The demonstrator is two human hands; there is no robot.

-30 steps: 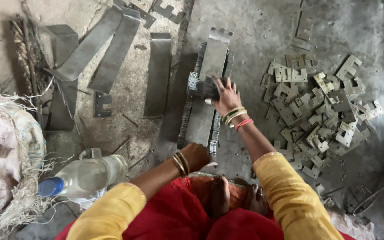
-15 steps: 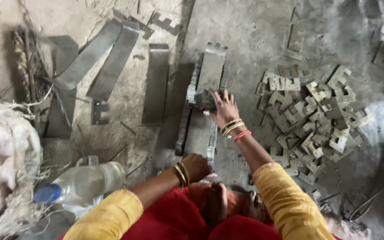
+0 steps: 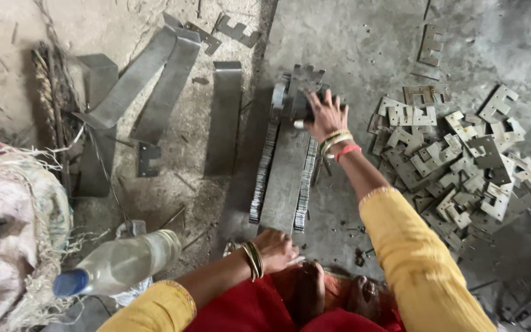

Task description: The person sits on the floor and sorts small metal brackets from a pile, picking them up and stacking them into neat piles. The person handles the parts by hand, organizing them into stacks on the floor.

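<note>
A long stack of thin metal plates [image 3: 287,166] is laid on the floor [image 3: 351,49], straight out in front of the person. Its long side is pointed away from the body. The far end is reached by the right hand [image 3: 322,115], with the arm stretched out; the fingers are closed around a small bunch of plates held on top of the stack. The near end is touched by the left hand [image 3: 276,249], which is curled and kept close to the knees; nothing can be seen held in it. A heap of loose cut plates [image 3: 456,160] is spread to the right of the stack, nearer the right hand. A plastic bottle [image 3: 118,264] is seen lying to the left.
</note>
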